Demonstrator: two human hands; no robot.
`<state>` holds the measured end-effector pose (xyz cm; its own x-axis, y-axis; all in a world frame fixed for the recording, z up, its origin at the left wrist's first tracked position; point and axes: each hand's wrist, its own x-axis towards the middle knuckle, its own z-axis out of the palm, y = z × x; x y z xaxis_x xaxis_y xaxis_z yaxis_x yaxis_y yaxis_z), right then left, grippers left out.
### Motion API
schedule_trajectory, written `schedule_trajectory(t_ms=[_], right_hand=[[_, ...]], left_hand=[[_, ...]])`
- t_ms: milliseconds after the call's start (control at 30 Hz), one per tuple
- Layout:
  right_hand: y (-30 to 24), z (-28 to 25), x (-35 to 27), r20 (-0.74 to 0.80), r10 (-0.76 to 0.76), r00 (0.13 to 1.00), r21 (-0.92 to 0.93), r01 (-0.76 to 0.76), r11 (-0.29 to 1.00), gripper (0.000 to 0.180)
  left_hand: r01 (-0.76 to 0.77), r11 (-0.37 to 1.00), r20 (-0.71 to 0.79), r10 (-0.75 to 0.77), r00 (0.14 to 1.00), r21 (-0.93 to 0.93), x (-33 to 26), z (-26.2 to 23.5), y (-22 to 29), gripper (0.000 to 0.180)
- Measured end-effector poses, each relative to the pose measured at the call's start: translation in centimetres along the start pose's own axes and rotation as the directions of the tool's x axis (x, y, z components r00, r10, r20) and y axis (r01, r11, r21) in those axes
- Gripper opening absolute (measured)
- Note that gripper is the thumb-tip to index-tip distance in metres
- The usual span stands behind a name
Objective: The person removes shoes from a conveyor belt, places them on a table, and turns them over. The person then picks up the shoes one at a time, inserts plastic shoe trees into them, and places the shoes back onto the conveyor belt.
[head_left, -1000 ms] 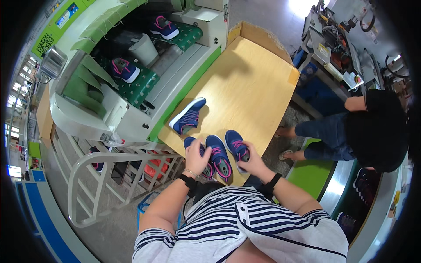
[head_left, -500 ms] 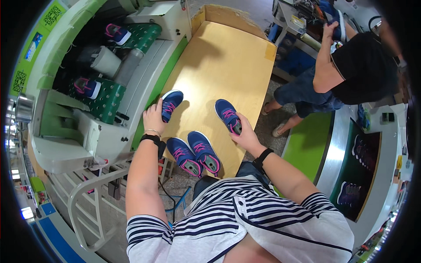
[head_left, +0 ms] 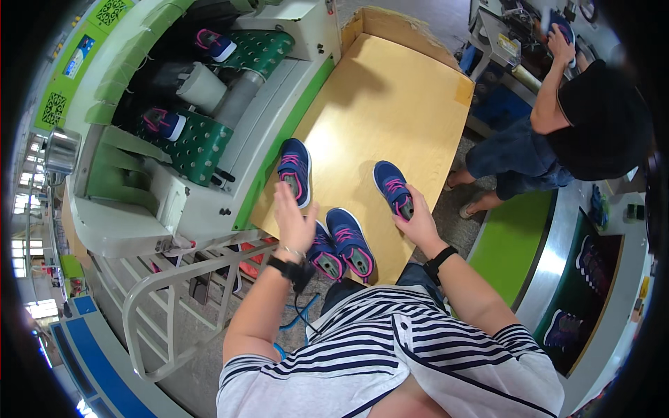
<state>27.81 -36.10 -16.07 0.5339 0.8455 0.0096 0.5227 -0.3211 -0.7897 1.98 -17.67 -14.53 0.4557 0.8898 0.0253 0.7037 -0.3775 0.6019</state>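
A navy sneaker with pink laces and a white sole rests on the left side of the wooden table. Just below its heel, my left hand is off it, fingers stretched out and holding nothing. At the table's right side my right hand grips the heel end of another navy sneaker, its toe pointing away from me. Between my hands, near the front edge, a pair of matching sneakers stands side by side; my left hand partly covers the left sneaker, while the right sneaker shows fully.
Left of the wooden table is a machine with green perforated belts carrying two sneakers. A co-worker stands at the far right, holding a shoe. More shoes lie on the conveyor at right. A metal rack stands at lower left.
My left hand has let go of the left sneaker, which now lies on the table, and has drawn back toward me. My right hand still holds its sneaker. The whole view has shifted slightly.
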Motion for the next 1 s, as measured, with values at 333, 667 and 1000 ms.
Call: schedule_trajectory(t_ms=[333,667,1000], right_hand=[[2.1,1.1,-1.1,-0.007,-0.061,0.998,-0.005,0.061,0.998,0.077],[-0.2,1.5,-1.6,0.052,-0.012,0.999,0.064,0.009,0.998,0.079],[-0.2,1.4,-0.7,0.066,-0.025,0.998,0.087,0.019,0.996,0.082]], left_hand=[[-0.291,0.954,0.168,0.3,0.939,-0.073,-6.3,-0.1,4.9,0.033],[-0.285,0.958,0.095,0.281,0.955,0.026,-8.4,0.9,2.3,0.041],[-0.315,0.944,0.062,0.31,0.949,0.1,-7.8,1.7,1.8,0.039]])
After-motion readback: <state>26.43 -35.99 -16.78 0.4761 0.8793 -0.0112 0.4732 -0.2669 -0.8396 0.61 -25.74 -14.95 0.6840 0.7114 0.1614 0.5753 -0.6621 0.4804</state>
